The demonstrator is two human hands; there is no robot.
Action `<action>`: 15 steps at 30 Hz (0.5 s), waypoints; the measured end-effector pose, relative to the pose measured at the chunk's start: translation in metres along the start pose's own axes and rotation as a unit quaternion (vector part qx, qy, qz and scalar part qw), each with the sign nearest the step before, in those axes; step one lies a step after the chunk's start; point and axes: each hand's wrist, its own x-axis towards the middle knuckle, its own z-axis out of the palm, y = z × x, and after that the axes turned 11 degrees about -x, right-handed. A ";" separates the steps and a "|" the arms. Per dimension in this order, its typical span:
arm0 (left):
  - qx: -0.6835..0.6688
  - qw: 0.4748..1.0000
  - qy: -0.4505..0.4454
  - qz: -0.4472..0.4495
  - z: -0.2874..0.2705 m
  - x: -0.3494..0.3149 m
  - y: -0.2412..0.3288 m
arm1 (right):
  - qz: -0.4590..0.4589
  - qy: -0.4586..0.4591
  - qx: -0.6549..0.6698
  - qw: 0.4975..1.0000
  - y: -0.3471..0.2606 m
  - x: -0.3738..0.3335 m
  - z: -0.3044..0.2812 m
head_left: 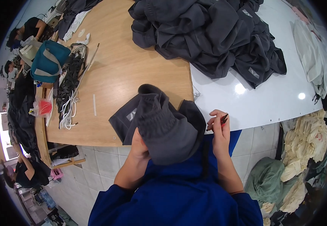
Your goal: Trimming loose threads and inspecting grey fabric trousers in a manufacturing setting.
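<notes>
My left hand point(139, 146) is closed on a dark grey garment point(171, 135) with a gathered elastic waistband, holding it up at the table's near edge. Part of the cloth lies on the wood, where a small light label shows. My left fingers are partly hidden behind the fabric. To the right of the garment, my right hand point(220, 132) is closed around a small dark tool point(223, 119) with a red part, which looks like thread snips. The right hand is apart from the waistband.
A big heap of dark grey garments point(208, 34) covers the table's far side. White cords point(69, 109) and a teal bag point(50, 60) are at the left. Cream cloth bundles point(303, 139) and green fabric point(265, 177) lie at the right. Other people point(28, 171) work at the left.
</notes>
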 end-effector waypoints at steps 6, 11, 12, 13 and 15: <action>0.054 0.996 0.070 0.020 -0.004 0.029 0.005 | 0.052 -0.098 -0.082 0.990 0.006 -0.001 -0.001; 0.210 0.970 0.100 0.073 -0.001 0.041 0.009 | 0.091 -0.148 -0.211 0.962 0.011 -0.001 -0.006; 0.184 0.969 0.136 0.096 -0.001 0.045 0.017 | 0.092 -0.147 -0.210 0.962 0.014 0.000 -0.006; 0.156 0.965 0.173 0.119 -0.002 0.049 0.025 | 0.043 -0.128 -0.223 0.965 0.017 0.003 -0.006; 0.144 0.957 0.207 0.144 -0.008 0.052 0.043 | -0.004 -0.111 -0.237 0.965 0.018 0.009 -0.006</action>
